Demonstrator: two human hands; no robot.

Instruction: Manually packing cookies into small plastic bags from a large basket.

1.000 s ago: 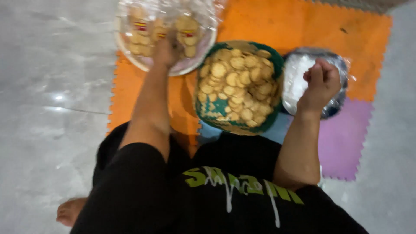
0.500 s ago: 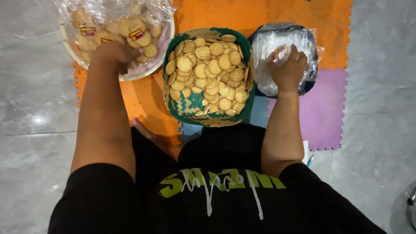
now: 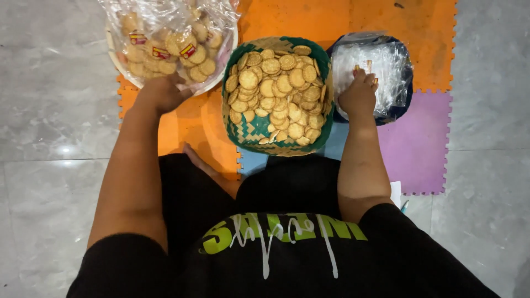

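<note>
A green woven basket (image 3: 259, 131) full of round golden crackers (image 3: 276, 88) sits on the mat in front of me. My left hand (image 3: 161, 92) rests at the near rim of a white bowl (image 3: 221, 77) piled with clear bags of packed crackers (image 3: 165, 41); the fingers curl under, and what they grip is hidden. My right hand (image 3: 359, 94) reaches into a dark bowl (image 3: 406, 96) of empty clear plastic bags (image 3: 381, 60), fingers pinched on the plastic.
Orange (image 3: 386, 22), purple (image 3: 414, 149) and blue foam mat tiles lie on a grey marble floor (image 3: 49, 110). My crossed legs and a bare foot (image 3: 201, 163) lie just below the basket. A white sheet and a pen (image 3: 402, 203) poke out by my right arm.
The view has shifted, so the bowls and basket sit lower in frame. My left hand drew back from inside the white bowl to its near rim. My right hand stays in the bag bowl.
</note>
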